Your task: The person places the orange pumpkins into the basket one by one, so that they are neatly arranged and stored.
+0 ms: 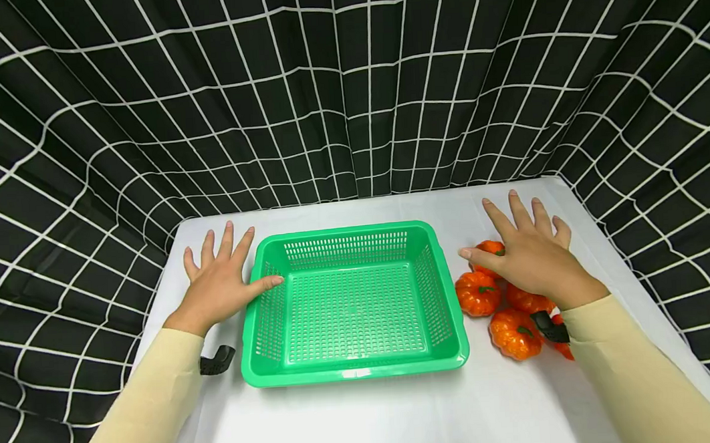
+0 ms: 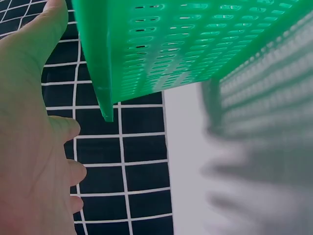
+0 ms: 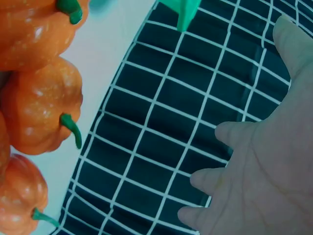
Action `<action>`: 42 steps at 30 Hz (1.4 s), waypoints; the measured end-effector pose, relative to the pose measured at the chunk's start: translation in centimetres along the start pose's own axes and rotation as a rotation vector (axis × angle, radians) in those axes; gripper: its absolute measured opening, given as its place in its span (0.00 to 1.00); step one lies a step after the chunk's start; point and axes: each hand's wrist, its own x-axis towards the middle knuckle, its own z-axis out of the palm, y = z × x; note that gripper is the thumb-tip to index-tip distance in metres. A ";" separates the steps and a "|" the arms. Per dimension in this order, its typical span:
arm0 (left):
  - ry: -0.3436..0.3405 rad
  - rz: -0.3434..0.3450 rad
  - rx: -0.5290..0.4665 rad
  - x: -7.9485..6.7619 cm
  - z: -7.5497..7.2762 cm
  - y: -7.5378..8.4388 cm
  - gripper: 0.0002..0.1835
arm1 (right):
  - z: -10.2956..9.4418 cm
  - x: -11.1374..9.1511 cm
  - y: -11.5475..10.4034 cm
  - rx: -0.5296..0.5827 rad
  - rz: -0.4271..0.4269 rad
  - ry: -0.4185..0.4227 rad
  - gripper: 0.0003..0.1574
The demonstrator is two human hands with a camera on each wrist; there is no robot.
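Left hand point(image 1: 221, 285), right hand point(image 1: 536, 259): fingers spread; we look ready.
Right side: glossy, round orange pumpkins point(image 1: 478, 298), perhaps five; grabbing needs bending.

Along the lower middle of the frame, a broad lane is offered over the white table point(image 1: 341, 419), in front of the green basket point(image 1: 355, 374)! At centre, entry is allowed from above, but sideways it's walled off all round. Right of centre, the way is blocked by clustered orange pumpkins point(image 1: 478, 294), overhung by the right hand point(image 1: 540, 258). At left, the rim is overlapped by the left hand's point(image 1: 216, 285) thumb. Behind, just a thin strip is left before the gridded black curtain point(image 1: 357, 87).
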 end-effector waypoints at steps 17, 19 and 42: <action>-0.027 -0.050 -0.206 -0.6 1.7 -1.2 0.58 | 0.0 -3.2 3.4 0.068 0.043 0.056 0.67; -0.042 -0.062 -0.242 -0.8 2.1 -1.3 0.57 | 0.3 -3.8 4.0 0.086 0.050 0.061 0.66; -0.012 -0.158 -0.889 -1.2 6.8 -2.0 0.42 | 2.8 -10.2 11.2 0.379 0.278 0.044 0.60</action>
